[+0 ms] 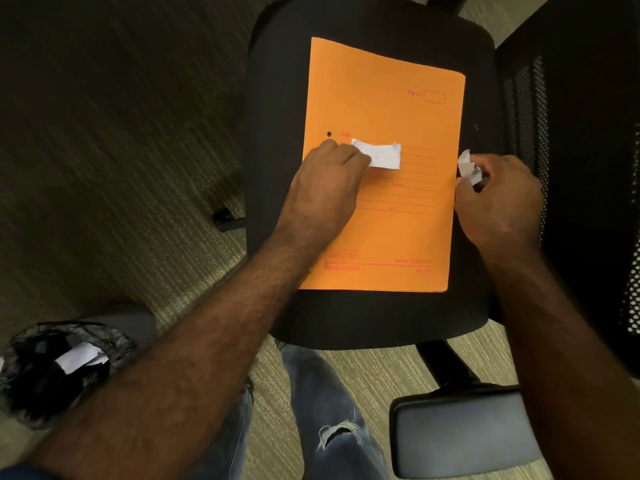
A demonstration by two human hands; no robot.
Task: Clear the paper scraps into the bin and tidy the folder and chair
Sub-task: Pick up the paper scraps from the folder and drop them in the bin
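Note:
An orange folder lies flat on the black seat of an office chair. My left hand rests on the folder's left side, its fingers pinching the end of a white paper scrap that lies on the folder. At the folder's right edge my right hand is closed around a crumpled white scrap. A bin lined with a black bag stands on the floor at the lower left, with a white scrap inside it.
The chair's mesh backrest rises on the right and a grey armrest juts out at the lower right. My legs in blue jeans stand in front of the seat. Striped carpet covers the floor.

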